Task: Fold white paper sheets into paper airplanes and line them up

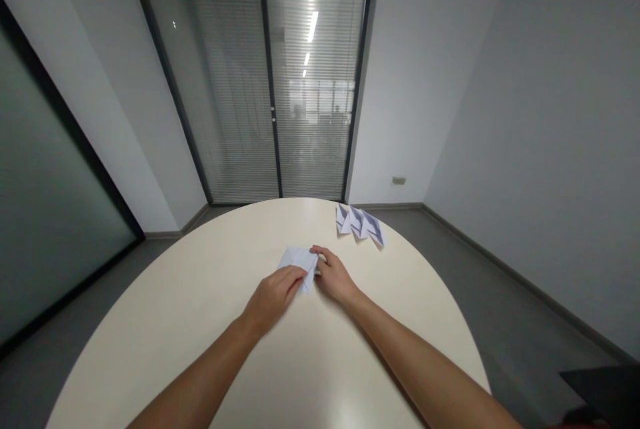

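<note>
A folded sheet of white paper (299,260) lies on the round cream table (200,309), near its middle. My left hand (274,297) presses on the paper's near edge with bent fingers. My right hand (334,277) pinches the paper's right corner between thumb and fingers. Both forearms reach in from the bottom of the view.
Several folded paper pieces (360,223) lie in a row near the table's far right edge. Beyond the table stand glass doors with blinds (265,82), grey walls and grey floor. A dark object (605,392) shows at the bottom right corner.
</note>
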Action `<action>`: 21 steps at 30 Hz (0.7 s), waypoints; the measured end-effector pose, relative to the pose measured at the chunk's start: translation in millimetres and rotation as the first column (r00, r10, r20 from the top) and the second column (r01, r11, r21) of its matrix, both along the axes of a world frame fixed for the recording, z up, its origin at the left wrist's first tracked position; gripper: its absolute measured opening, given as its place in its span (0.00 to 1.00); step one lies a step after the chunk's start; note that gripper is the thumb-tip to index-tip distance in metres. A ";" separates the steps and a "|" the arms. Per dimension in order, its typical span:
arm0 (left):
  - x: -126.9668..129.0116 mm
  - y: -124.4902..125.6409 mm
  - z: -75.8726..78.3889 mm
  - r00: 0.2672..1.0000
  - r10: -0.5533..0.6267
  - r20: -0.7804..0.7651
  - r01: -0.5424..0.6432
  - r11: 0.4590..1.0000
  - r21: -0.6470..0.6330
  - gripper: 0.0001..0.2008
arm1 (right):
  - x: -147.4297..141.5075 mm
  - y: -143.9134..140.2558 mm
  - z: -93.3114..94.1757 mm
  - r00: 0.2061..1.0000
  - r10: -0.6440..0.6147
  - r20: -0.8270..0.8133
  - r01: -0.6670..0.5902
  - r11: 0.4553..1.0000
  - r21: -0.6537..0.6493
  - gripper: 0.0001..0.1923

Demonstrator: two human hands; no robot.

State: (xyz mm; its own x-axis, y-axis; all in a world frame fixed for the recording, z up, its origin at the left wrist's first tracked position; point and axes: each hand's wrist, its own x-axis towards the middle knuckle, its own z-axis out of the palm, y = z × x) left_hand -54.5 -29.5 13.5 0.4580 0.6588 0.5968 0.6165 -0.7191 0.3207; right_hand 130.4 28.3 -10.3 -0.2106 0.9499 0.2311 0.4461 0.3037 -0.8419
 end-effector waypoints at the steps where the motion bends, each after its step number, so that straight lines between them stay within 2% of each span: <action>1: 0.2 -0.4 0.0 1.000 -0.015 -0.012 0.015 1.000 -0.017 0.10 | 0.2 0.3 0.9 0.999 -0.009 -0.037 0.007 0.999 -0.032 0.23; 3: 0.3 -1.4 -0.3 0.998 -0.050 -0.041 0.048 0.997 -0.059 0.10 | 1.4 0.0 3.0 0.995 -0.039 -0.088 0.032 0.997 -0.073 0.22; 5: 0.2 -2.1 -1.4 0.995 -0.077 -0.070 0.069 0.992 -0.107 0.10 | 3.6 -1.3 5.3 0.996 -0.058 -0.063 0.054 0.997 -0.053 0.23; 8: 0.3 -2.3 -4.8 0.990 -0.097 -0.104 0.080 0.984 -0.157 0.09 | 8.1 -3.8 7.9 0.998 -0.067 0.017 0.067 0.998 0.022 0.22; 13: 0.4 -0.9 -10.2 0.983 -0.122 -0.134 0.096 0.978 -0.187 0.08 | 15.3 -6.3 12.2 0.973 -0.057 0.225 0.018 0.985 0.172 0.18; 17: 0.3 -1.7 -9.0 0.982 -0.140 -0.129 0.108 0.968 -0.226 0.08 | 15.4 -10.9 19.7 0.944 0.025 0.328 -0.121 0.954 0.275 0.14; 21: 2.0 -5.6 -3.6 0.978 -0.167 -0.126 0.128 0.953 -0.273 0.06 | 14.6 -18.4 24.9 0.855 0.241 0.459 -0.377 0.896 0.233 0.20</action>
State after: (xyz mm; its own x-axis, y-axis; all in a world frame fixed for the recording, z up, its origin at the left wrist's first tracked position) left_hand -52.5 -35.1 9.9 0.6309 0.7015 0.3314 0.5642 -0.7081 0.4246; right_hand 144.9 9.9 14.6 -0.6208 0.7145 0.3227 0.5662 0.6933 -0.4459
